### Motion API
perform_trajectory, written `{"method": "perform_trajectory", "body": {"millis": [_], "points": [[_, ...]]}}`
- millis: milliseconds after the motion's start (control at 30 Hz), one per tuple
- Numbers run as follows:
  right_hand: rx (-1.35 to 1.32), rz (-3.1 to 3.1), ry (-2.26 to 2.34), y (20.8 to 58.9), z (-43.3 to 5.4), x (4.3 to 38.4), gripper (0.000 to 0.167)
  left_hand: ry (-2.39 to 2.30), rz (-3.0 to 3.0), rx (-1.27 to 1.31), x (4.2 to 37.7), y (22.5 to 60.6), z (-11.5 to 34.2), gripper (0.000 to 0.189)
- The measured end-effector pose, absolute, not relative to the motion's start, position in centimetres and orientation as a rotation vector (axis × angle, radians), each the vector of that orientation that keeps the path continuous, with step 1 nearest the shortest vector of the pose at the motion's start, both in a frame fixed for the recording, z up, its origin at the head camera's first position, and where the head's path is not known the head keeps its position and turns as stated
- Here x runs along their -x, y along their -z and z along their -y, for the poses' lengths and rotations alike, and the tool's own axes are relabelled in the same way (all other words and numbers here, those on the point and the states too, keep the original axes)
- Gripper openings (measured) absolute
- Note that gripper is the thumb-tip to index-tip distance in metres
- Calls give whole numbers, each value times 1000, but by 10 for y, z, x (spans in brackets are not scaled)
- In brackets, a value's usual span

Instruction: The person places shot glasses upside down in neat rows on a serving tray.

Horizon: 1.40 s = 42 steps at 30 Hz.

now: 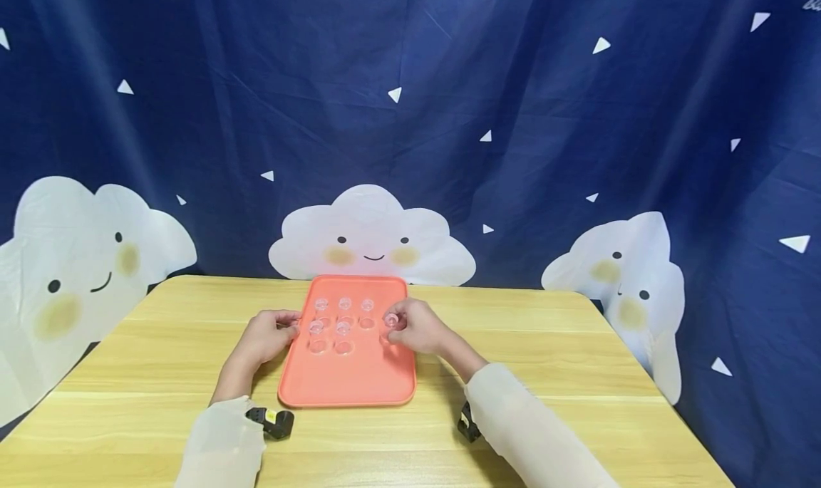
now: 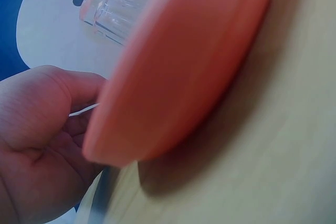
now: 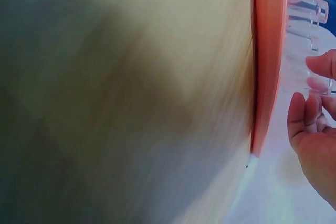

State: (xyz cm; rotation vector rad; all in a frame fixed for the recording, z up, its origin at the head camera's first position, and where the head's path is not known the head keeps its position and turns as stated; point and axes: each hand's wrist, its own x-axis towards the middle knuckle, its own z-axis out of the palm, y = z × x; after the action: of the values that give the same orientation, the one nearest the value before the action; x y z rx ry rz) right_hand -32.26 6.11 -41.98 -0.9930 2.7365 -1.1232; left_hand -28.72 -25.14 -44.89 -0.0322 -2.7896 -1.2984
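A coral-pink tray (image 1: 346, 385) with a raised rim lies on the table. My left hand (image 1: 264, 337) holds its left edge, the thumb against the rim in the left wrist view. Over the right part of the tray, my right hand (image 1: 420, 328) grips a small clear glass (image 1: 391, 320) between thumb and fingers. Whether that glass touches the tray cannot be told. Left of it, several like clear glasses (image 1: 343, 337) stand upright in two rows, three at the back and two in front. Some of them (image 2: 110, 14) also show above the rim in the left wrist view.
The light wooden table (image 1: 545, 402) reaches out on both sides of the tray. Behind it hangs a dark blue curtain (image 1: 449, 117) printed with white clouds and triangles. Black wrist-worn devices (image 1: 272, 422) sit at both sleeves.
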Motion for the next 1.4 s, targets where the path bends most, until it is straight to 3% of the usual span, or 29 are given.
{"method": "perform_trajectory", "body": {"millis": [167, 833, 1400], "points": [[974, -2729, 1083, 419, -54, 319, 14, 1297, 2791, 35, 287, 449, 251, 36], [945, -2698, 1075, 421, -31, 316, 22, 1305, 2784, 34, 290, 451, 251, 35], [897, -2667, 1105, 422, -24, 311, 19, 1310, 2792, 26, 289, 450, 252, 36]]}}
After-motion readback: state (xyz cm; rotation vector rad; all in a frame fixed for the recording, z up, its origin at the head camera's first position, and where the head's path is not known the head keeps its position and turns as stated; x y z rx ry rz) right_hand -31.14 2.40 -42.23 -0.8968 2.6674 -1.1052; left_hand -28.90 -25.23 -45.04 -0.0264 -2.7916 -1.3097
